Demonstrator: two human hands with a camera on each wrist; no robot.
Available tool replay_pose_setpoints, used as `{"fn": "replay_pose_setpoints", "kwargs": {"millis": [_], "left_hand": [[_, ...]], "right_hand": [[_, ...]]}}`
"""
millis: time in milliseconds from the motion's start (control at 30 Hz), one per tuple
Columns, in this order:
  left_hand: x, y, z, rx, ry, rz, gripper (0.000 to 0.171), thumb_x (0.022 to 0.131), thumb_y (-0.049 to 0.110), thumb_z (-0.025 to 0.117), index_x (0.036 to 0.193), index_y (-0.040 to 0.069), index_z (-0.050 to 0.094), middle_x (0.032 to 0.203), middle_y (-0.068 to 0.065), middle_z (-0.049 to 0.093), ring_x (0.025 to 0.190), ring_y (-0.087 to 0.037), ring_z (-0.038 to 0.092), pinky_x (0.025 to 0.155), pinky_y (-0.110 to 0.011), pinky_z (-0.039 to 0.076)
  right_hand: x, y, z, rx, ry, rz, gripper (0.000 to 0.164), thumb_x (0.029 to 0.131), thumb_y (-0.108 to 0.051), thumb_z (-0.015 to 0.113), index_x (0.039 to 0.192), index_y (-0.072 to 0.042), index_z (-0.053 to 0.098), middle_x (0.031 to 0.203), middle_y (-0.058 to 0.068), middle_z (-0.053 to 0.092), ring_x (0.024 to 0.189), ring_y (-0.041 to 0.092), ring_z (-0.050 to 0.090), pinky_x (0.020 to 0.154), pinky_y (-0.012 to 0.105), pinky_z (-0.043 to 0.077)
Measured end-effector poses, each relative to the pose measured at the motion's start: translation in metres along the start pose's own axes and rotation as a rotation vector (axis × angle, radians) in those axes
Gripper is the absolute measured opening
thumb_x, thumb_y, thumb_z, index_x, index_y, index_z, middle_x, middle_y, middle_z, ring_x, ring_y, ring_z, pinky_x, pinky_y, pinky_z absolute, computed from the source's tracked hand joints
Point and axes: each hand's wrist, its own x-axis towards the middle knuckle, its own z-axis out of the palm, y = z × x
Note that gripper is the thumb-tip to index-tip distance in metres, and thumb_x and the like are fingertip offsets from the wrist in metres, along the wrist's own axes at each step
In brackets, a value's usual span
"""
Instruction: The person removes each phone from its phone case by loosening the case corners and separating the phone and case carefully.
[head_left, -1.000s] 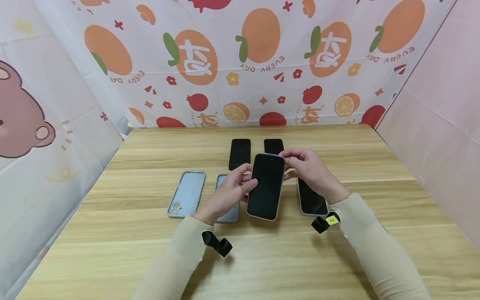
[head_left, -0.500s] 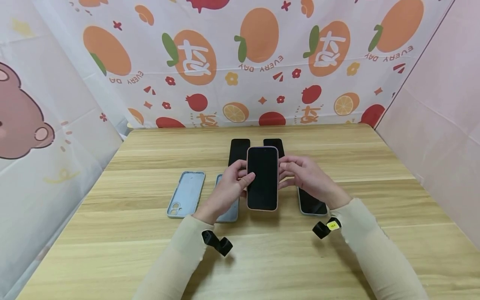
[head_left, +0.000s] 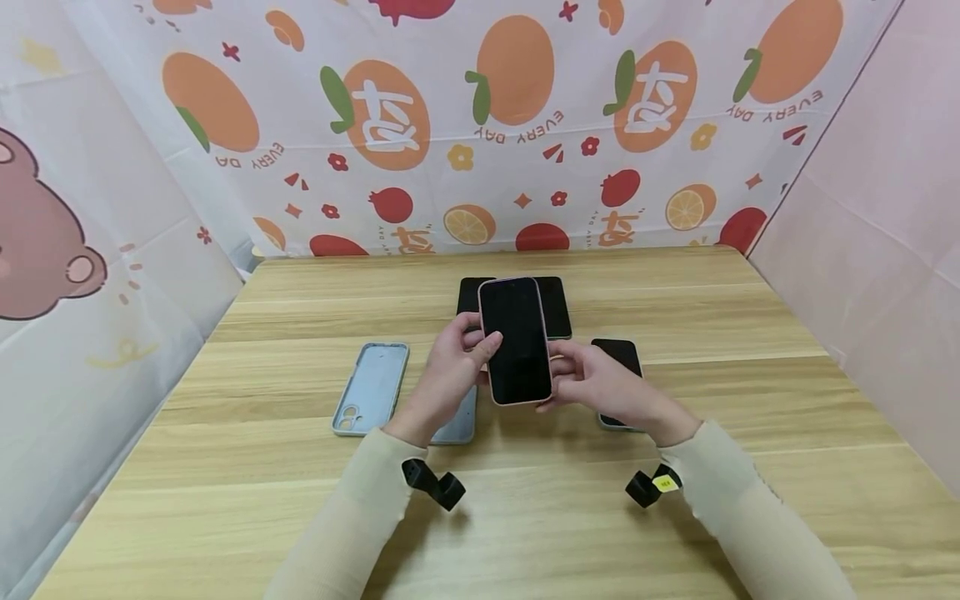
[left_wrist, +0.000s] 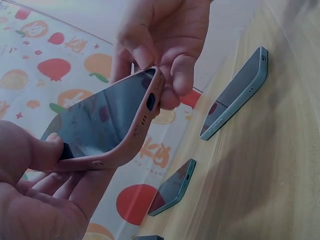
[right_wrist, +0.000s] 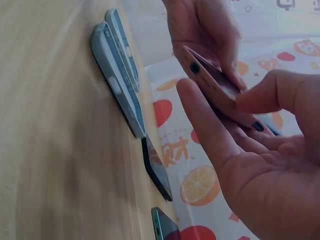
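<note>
Pink phone [head_left: 515,346] shifted away from the wearer; right grip [head_left: 600,387] lowered from its upper corner to its lower one

Sleeves [head_left: 352,508]: two, pale, each with a black wrist camera [head_left: 431,483] at the cuff; yellow label on the right one.

Right grip: thumb and part-curled fingers lightly pinching the phone's lower right corner; forefinger extended.

Left grip [head_left: 450,367]: closed about the phone's left edge, thumb over the screen, fingers beneath.

Pink phone: dark screen up, pink surround, held above the tabletop [head_left: 540,517] between both grips, port end toward the wearer.

Outer case [head_left: 372,387]: blue, flat, lens cut-outs showing.

Inner case [head_left: 457,421]: blue, just beside it, partly behind the left grip.

Cased phone [head_left: 618,354]: pale surround, dark screen up, right side, partly behind the right grip.

Black phone [head_left: 471,293] and green-edged phone [head_left: 555,308]: flat at the rear, partly covered from view by the pink phone.

Backdrop [head_left: 517,67]: white cloth, fruit print.
</note>
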Motion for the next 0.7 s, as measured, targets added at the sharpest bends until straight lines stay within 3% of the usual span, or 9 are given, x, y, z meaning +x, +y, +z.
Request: {"fn": "replay_pose_setpoints", "kwargs": {"millis": [100,300,700], "left_hand": [[0.000,0.001,0.000,-0.004,0.014,-0.006,0.029,0.101,0.012,0.057,0.128,0.006,0.050,0.119,-0.020,0.069,0.084,-0.016,0.070,0.071,-0.039,0.061],[-0.001,0.003,0.000,-0.005,0.010,-0.010,0.029,0.101,0.013,0.056,0.129,0.006,0.050,0.120,-0.019,0.069,0.085,-0.016,0.069,0.071,-0.038,0.061],[-0.001,0.004,-0.003,-0.019,-0.021,-0.008,0.029,0.103,0.011,0.050,0.131,0.002,0.048,0.119,-0.021,0.068,0.086,-0.015,0.067,0.070,-0.037,0.061]], "right_hand": [[-0.001,-0.001,0.004,-0.016,0.025,-0.003,0.053,0.092,0.007,0.047,0.144,-0.001,0.040,0.129,0.023,0.063,0.109,0.031,0.068,0.090,0.046,0.057],[-0.003,0.000,0.009,-0.109,0.112,-0.007,0.052,0.091,0.004,0.050,0.142,-0.002,0.044,0.130,0.019,0.064,0.113,0.019,0.065,0.091,0.025,0.054],[-0.001,0.002,0.015,-0.123,0.181,-0.039,0.055,0.088,0.007,0.050,0.142,0.001,0.044,0.132,0.021,0.062,0.114,0.023,0.065,0.092,0.023,0.054]]}}
